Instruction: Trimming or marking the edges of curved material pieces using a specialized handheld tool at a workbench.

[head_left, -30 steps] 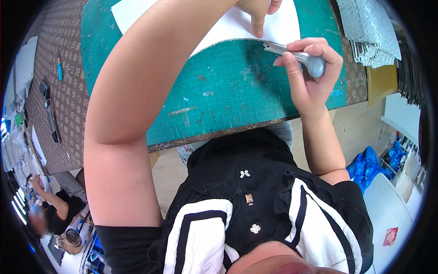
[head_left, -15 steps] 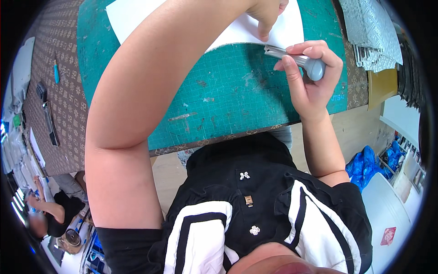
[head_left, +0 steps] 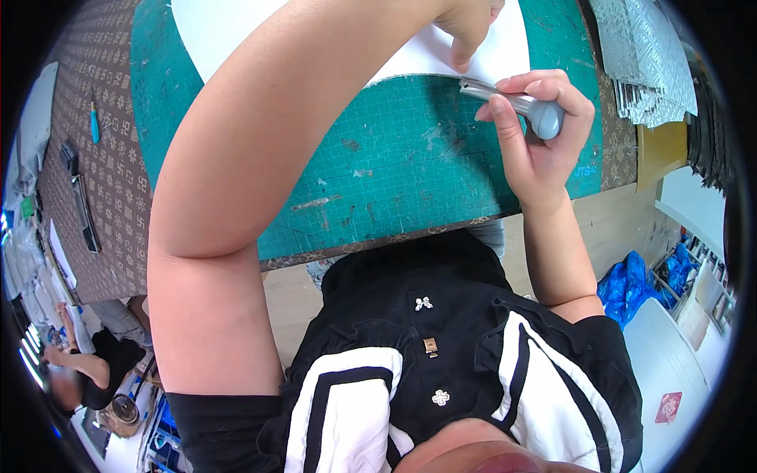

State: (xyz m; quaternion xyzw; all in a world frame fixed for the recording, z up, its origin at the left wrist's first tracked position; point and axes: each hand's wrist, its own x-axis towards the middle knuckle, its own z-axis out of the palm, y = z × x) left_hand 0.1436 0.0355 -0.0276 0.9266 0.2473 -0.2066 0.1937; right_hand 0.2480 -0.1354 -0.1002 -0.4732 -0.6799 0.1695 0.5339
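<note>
A large white sheet [head_left: 406, 65] with a curved near edge lies on the green gridded cutting mat [head_left: 394, 158]. My left hand [head_left: 465, 27] rests on it near that edge, partly cut off by the top of the picture; one finger stretches toward me, and the others are mostly out of sight. In my right hand [head_left: 548, 118] is a silver stapler [head_left: 512, 102] with a rounded grey-blue end. Fingers and thumb close around its body. Its narrow metal tip points left and meets the sheet's edge just below my left fingertip.
A patterned brown cloth covers the table [head_left: 102, 197]. On its left side lie a black-handled cutter [head_left: 83, 209] and a blue-handled tool [head_left: 95, 124]. Silvery textured sheets [head_left: 643, 59] are stacked at right, above blue plastic bags [head_left: 628, 288]. Another person [head_left: 102, 366] is at far left.
My left hand has moved slightly right along the sheet, and the sheet's far left corner has shifted a little left. The stapler and right hand have barely moved.
</note>
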